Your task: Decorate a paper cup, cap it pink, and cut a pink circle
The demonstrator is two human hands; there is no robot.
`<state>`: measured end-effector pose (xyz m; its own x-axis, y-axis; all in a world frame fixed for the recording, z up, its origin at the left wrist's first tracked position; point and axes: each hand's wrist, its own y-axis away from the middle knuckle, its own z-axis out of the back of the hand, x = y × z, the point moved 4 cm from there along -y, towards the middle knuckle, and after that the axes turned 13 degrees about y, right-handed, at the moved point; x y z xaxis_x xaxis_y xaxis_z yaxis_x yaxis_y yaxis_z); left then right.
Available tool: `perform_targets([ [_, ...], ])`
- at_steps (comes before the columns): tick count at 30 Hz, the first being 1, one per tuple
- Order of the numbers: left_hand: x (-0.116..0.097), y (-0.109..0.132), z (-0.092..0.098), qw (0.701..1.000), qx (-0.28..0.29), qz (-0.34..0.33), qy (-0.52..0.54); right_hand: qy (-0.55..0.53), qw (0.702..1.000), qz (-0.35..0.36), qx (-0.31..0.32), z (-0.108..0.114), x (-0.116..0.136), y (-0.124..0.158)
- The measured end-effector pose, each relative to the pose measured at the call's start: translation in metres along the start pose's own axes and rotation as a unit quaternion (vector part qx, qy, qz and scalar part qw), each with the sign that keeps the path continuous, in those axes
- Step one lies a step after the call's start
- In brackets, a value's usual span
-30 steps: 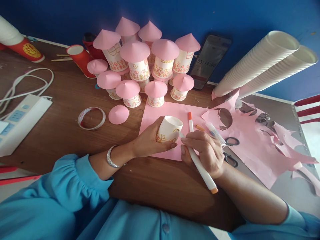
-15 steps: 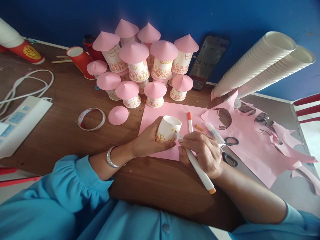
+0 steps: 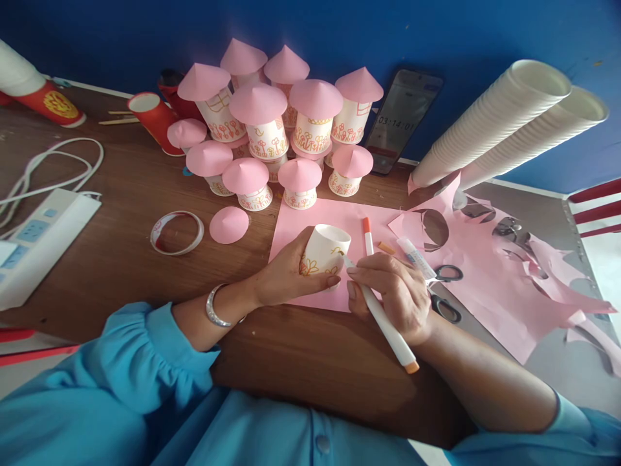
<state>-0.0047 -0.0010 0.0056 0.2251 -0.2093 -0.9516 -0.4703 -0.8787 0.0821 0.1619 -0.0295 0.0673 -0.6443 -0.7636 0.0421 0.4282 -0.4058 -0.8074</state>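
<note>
My left hand point(image 3: 286, 275) is wrapped round a white paper cup point(image 3: 326, 248) with orange flower drawings, tilted on a pink paper sheet point(image 3: 339, 223). My right hand point(image 3: 395, 291) pinches a white marker with an orange end point(image 3: 383, 320); its tip touches the cup's side. A loose pink paper cone point(image 3: 229, 224) lies to the left of the sheet. Behind it stands a cluster of several decorated cups with pink cone roofs point(image 3: 272, 129).
A second orange marker point(image 3: 367, 234), a small cap point(image 3: 387, 247), a glue stick point(image 3: 416, 257) and scissors point(image 3: 445, 291) lie right of the cup. Cut pink scraps point(image 3: 509, 272) and stacked white cups point(image 3: 504, 123) lie further right. A tape ring point(image 3: 177, 232), power strip point(image 3: 39, 243), red cups point(image 3: 155, 120) and a phone point(image 3: 400, 120) surround.
The cup has turned slightly in my left hand and the marker tip has shifted a little along its side. The phone timer has advanced.
</note>
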Motion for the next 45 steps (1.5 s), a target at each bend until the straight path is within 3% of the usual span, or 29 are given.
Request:
perform_targets([
  [45,-0.0031,-0.0014,-0.0032,0.994,0.023,0.035,0.101,0.001,1.0,-0.008,0.013,-0.0005,-0.0038,0.0038],
])
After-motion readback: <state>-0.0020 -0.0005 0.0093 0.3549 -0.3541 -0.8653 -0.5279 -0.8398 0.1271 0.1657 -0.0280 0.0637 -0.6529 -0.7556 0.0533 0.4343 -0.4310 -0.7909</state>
